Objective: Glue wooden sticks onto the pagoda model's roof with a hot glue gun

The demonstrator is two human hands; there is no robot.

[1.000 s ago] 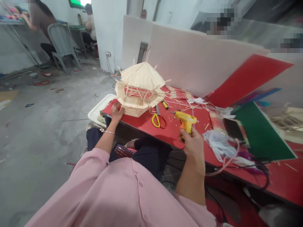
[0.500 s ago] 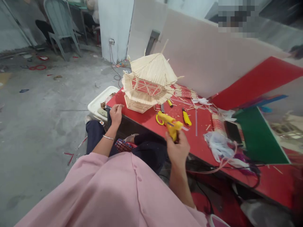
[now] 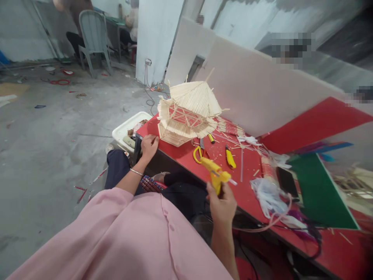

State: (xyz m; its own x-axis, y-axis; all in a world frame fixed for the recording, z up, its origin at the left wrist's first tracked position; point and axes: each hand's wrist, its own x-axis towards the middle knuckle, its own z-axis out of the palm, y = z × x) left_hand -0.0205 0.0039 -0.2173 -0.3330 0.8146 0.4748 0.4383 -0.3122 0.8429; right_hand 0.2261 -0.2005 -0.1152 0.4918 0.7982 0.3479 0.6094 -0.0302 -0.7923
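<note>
My right hand [image 3: 223,204] grips a yellow hot glue gun [image 3: 215,175], held up over the front edge of the red table [image 3: 182,155]. A clear glue stick pokes out of its back end. My left hand [image 3: 150,147] is at the table's left corner with its fingers curled; anything inside them is hidden. Just right of that hand stands a small pavilion model [image 3: 189,112] of pale thin sticks, with a tiered roof. Yellow-handled scissors [image 3: 197,154] lie behind the glue gun, and a yellow cutter knife [image 3: 230,157] lies to its right.
Stick bundles [image 3: 230,127] and scraps lie behind the model. To the right are a plastic bag [image 3: 266,194], a phone [image 3: 287,182] and a green board [image 3: 323,186]. A white tub [image 3: 119,134] stands left of the table. Cables hang near the front edge. People sit far back.
The view has shifted, so the scene sits lower and farther right. My left hand has come onto the table's corner beside the model. The glue gun stays in my right hand.
</note>
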